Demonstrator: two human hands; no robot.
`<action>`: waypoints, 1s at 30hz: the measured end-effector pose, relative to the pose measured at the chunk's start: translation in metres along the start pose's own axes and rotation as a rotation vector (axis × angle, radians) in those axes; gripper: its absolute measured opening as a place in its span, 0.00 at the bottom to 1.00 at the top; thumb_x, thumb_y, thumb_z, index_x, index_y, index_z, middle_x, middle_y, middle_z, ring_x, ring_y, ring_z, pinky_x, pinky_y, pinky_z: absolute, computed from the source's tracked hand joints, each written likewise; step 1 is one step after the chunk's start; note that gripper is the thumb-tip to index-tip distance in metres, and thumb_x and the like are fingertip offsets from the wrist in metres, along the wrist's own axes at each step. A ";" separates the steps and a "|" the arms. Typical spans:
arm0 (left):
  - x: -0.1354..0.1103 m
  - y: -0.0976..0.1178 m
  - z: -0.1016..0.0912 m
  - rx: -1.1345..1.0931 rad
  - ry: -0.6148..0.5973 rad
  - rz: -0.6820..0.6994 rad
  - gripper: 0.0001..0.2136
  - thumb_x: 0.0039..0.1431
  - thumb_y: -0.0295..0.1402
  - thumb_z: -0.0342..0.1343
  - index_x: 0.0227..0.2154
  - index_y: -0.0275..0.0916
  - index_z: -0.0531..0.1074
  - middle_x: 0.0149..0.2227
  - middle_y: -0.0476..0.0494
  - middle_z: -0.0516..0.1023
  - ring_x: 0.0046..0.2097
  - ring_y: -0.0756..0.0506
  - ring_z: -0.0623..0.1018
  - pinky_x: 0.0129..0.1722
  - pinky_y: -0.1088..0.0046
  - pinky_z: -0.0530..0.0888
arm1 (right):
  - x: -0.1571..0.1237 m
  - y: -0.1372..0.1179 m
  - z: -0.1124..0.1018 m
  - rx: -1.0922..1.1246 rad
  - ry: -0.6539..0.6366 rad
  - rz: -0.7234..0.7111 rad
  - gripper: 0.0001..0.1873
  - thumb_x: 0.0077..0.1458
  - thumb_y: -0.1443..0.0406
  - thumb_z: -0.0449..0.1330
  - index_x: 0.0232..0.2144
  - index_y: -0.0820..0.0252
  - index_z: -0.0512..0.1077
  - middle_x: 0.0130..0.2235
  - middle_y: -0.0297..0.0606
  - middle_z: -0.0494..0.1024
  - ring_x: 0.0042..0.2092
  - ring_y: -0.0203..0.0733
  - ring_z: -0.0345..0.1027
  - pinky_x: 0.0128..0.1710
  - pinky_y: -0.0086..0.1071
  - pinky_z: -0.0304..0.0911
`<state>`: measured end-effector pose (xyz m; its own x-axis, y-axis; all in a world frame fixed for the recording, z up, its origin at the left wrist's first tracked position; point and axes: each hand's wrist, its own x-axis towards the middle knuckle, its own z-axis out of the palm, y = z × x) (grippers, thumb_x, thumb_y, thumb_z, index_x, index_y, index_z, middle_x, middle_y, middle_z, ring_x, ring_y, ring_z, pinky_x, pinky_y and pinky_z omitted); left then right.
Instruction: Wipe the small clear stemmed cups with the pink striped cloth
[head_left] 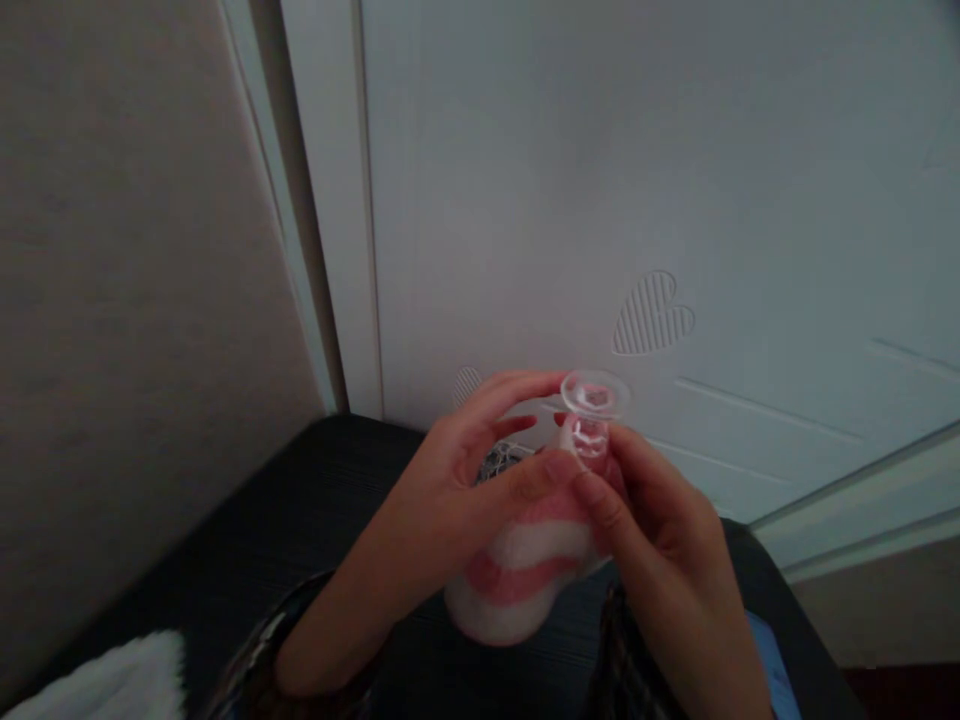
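White cloth lower left; dark tabletop before white panel, embossed hearts.

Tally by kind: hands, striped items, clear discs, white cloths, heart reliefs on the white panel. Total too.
Hands, left hand and right hand: 2
Pink-and-white striped item: 1
Clear disc: 1
White cloth: 1
Heart reliefs, one partly hidden: 2
Total: 7

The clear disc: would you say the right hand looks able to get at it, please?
Probably yes: in the picture the right hand is just below the clear disc, whose right side looks unobstructed; the left hand is at its left edge.
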<state>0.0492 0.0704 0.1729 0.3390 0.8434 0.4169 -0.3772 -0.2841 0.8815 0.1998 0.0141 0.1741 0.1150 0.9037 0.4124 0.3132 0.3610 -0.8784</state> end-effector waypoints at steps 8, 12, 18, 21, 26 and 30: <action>0.002 -0.003 -0.005 0.138 -0.169 0.029 0.08 0.65 0.32 0.60 0.42 0.47 0.83 0.54 0.46 0.79 0.55 0.41 0.76 0.56 0.70 0.69 | -0.001 0.002 -0.002 0.230 -0.188 0.151 0.10 0.65 0.59 0.61 0.47 0.49 0.69 0.45 0.33 0.83 0.42 0.38 0.80 0.40 0.28 0.73; 0.000 -0.003 -0.006 0.299 -0.117 0.115 0.08 0.66 0.32 0.58 0.43 0.46 0.82 0.47 0.47 0.81 0.49 0.43 0.78 0.50 0.74 0.70 | 0.001 0.002 -0.007 0.097 -0.187 0.099 0.10 0.62 0.61 0.64 0.46 0.45 0.73 0.48 0.28 0.81 0.50 0.36 0.75 0.49 0.28 0.68; 0.000 0.001 -0.006 0.510 -0.192 0.067 0.08 0.69 0.35 0.54 0.38 0.41 0.77 0.34 0.50 0.81 0.36 0.46 0.79 0.38 0.75 0.69 | 0.001 0.003 -0.016 -0.264 0.195 0.002 0.06 0.66 0.59 0.58 0.37 0.51 0.74 0.36 0.29 0.78 0.41 0.35 0.72 0.41 0.27 0.65; 0.001 0.000 -0.005 0.569 -0.236 0.073 0.07 0.70 0.34 0.53 0.38 0.40 0.75 0.33 0.50 0.81 0.35 0.46 0.78 0.37 0.75 0.68 | 0.001 0.002 -0.016 -0.282 0.265 -0.076 0.06 0.65 0.59 0.58 0.43 0.50 0.72 0.37 0.29 0.77 0.38 0.34 0.72 0.39 0.25 0.67; 0.004 -0.003 -0.005 0.657 -0.297 0.081 0.06 0.64 0.36 0.61 0.39 0.41 0.75 0.38 0.52 0.81 0.40 0.46 0.78 0.41 0.75 0.68 | -0.001 -0.001 -0.012 -0.266 0.130 -0.132 0.10 0.64 0.62 0.60 0.47 0.44 0.74 0.35 0.26 0.79 0.37 0.31 0.75 0.37 0.21 0.69; 0.006 -0.003 -0.003 0.685 -0.259 0.059 0.14 0.59 0.36 0.67 0.46 0.42 0.72 0.42 0.52 0.81 0.43 0.46 0.79 0.42 0.74 0.70 | -0.002 -0.003 -0.012 -0.258 0.146 -0.119 0.05 0.64 0.63 0.60 0.41 0.46 0.76 0.34 0.24 0.80 0.36 0.29 0.75 0.35 0.17 0.68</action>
<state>0.0493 0.0773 0.1722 0.5592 0.7073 0.4324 0.1937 -0.6187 0.7614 0.2094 0.0087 0.1791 0.1909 0.8094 0.5553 0.5592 0.3752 -0.7392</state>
